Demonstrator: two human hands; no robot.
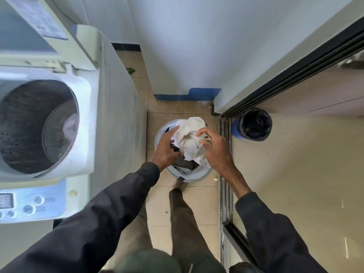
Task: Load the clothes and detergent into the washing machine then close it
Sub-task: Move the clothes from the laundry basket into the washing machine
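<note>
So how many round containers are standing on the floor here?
2. The laundry bucket sits on the tiled floor between the hands, full of clothes; the dark bin stands to its right, past the door track. None seem hidden.

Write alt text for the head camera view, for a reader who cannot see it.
Seen from above, a person's left hand and right hand reach into a pale laundry basket on the tiled floor, gripping a crumpled white cloth. A top-loading washing machine stands open at the left.

Soft, even daylight fills the scene with only faint shadows. Wide-angle distortion bends the washing machine (45, 123) and wall edges; the frame's left edge looks slightly blurred.
</note>
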